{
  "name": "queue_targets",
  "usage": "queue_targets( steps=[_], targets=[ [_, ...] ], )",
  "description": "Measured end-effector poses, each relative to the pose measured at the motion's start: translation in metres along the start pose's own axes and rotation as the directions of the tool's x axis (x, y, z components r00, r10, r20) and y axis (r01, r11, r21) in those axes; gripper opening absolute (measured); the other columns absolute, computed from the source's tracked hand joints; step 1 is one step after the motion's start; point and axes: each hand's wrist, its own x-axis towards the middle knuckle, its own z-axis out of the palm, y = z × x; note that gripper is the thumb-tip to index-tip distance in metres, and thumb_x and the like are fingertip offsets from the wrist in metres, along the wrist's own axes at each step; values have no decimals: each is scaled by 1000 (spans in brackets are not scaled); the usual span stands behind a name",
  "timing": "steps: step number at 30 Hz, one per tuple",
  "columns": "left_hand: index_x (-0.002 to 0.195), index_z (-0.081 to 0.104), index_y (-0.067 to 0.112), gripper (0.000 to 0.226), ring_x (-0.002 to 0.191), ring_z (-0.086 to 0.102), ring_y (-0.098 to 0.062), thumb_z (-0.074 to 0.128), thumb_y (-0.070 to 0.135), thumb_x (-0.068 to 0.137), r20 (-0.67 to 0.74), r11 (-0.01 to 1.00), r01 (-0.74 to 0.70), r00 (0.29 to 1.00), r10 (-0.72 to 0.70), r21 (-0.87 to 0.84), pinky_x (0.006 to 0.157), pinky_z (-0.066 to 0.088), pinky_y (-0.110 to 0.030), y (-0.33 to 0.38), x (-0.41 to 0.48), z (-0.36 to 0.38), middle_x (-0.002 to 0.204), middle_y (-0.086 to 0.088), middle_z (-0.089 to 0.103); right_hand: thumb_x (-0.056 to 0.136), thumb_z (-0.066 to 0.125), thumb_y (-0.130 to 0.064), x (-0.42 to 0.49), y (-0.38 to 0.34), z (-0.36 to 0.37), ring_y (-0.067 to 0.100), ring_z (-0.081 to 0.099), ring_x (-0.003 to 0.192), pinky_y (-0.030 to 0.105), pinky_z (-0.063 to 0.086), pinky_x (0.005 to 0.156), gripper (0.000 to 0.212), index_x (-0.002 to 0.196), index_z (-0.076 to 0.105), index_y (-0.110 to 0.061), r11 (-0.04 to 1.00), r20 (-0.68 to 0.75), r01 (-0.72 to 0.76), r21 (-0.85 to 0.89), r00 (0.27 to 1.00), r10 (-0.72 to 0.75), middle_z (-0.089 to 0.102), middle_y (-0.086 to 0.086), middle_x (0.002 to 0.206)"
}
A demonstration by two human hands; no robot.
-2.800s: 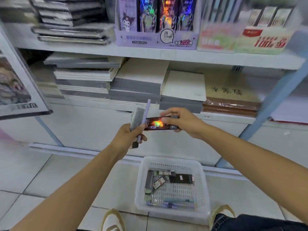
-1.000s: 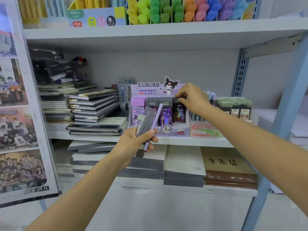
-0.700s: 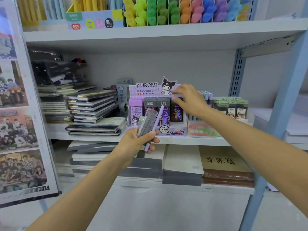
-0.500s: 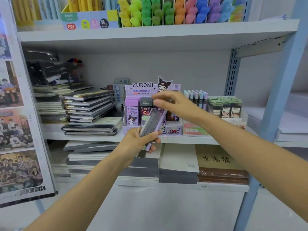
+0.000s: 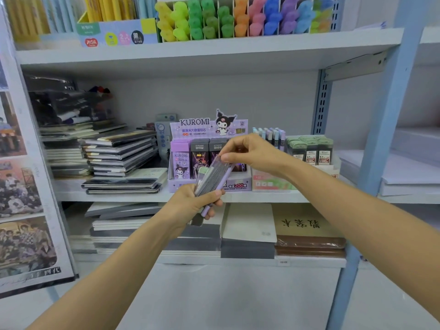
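- So, the right-hand fingertips are pinching the top edge of one pack in the stack of lead packs. The right hand is curled, right in front of the Kuromi display box.
- The left hand is wrapped round the bottom of that stack plus a purple pen, in front of the box and a bit below it.
- Looks like restocking: peeling one pack off.
- Next move, I reckon: pull it clear without dragging its neighbours, then stand it upright in the box.
- Notebook piles sit left of the box, green-capped packs to the right.
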Motion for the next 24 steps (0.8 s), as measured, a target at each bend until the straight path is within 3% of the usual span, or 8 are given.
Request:
queue_targets(
  steps=[3,7,11,14,17,21,22,24],
  targets=[
    [105,68,0,25,49,51,-13,67,19,89,-1,1000,22,1000,-22,9,50,46,-21,2,0,0,70,-5,66,93,62,-23,-1,1,-2,8,63,90,27,51,82,8,98,68,-21,1000,38,-3,-24,999,4,69,-3,94],
    [105,68,-1,29,48,51,-12,70,20,86,0,998,54,999,-54,14,49,46,-20,4,0,3,72,-6,67,91,65,-20,-2,-5,6,15,66,91,24,55,80,14,105,67,-23,997,120,66,-40,991,-61,71,-1,94],
    [96,72,3,18,49,53,-10,67,19,87,-31,997,61,998,-62,-44,48,47,-20,3,0,-1,73,-5,69,92,62,-14,-2,-8,-5,4,62,76,16,52,68,14,101,70,-22,992,-159,83,100,985,-66,68,-1,93],
    [101,68,3,20,50,55,-10,64,17,89,-110,974,34,992,-60,-225,45,47,-19,4,1,-5,71,-2,68,94,60,-13,-8,-2,-17,2,51,53,12,41,48,16,101,71,-21,990,-233,28,135,972,4,65,8,85],
    [93,66,7,11,50,56,-9,58,14,94,-170,919,-27,984,-44,-394,44,47,-19,9,6,3,72,-3,70,89,64,-13,-16,8,-12,2,54,54,12,45,50,16,104,71,-12,979,-195,-84,188,973,121,68,11,85],
    [88,64,8,10,48,53,-8,57,11,94,-183,827,-61,982,-51,-560,41,44,-18,14,10,19,69,-3,68,75,76,-20,-28,19,-7,1,63,73,14,52,67,38,112,69,-17,927,-44,-219,304,969,243,71,-7,90],
    [88,64,8,9,48,53,-8,57,11,93,-183,812,-65,982,-52,-580,41,44,-17,15,11,23,68,-2,68,75,76,-18,-31,22,-6,2,65,79,15,53,71,39,114,68,-18,925,-14,-235,298,968,251,70,-7,95],
    [91,64,9,9,48,53,-8,57,14,93,-191,793,-85,981,-41,-603,42,45,-17,16,13,28,68,-2,67,83,71,-17,-36,26,-5,6,64,74,16,52,66,29,112,70,-15,925,15,-231,302,971,238,71,-2,94]
  ],
)
